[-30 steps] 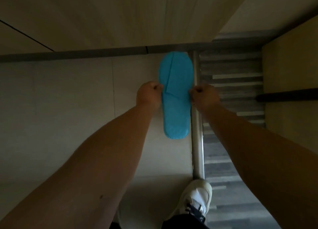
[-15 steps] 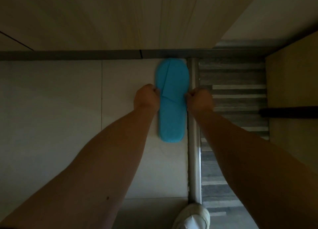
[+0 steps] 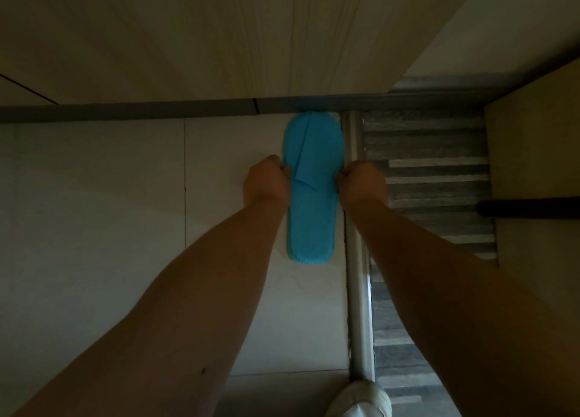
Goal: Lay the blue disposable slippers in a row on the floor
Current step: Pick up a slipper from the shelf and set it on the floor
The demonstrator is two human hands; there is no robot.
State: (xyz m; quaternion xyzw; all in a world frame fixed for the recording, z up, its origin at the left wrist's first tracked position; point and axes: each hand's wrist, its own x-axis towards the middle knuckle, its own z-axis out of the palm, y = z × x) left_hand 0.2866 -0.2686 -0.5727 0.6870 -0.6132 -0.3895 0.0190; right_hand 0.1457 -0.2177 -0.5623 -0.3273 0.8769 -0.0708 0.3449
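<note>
One blue disposable slipper (image 3: 311,216) lies lengthwise on the pale tiled floor (image 3: 100,222), its toe end against the grey skirting at the wall. My left hand (image 3: 266,181) pinches its left edge about midway along. My right hand (image 3: 362,181) pinches the right edge at the same height. Both hands are closed on the slipper's sides. A folded crease runs across the flat upper. No other slipper is in view.
A metal threshold strip (image 3: 356,259) runs just right of the slipper, with striped grey flooring (image 3: 433,172) beyond it. A wooden wall panel (image 3: 219,40) rises behind. A wooden door with a dark handle (image 3: 527,209) stands at right. My white shoe (image 3: 361,399) is at the bottom.
The slipper has come down and forward to the skirting, held in both hands throughout. The view has tilted, so my shoe now sits lower in frame.
</note>
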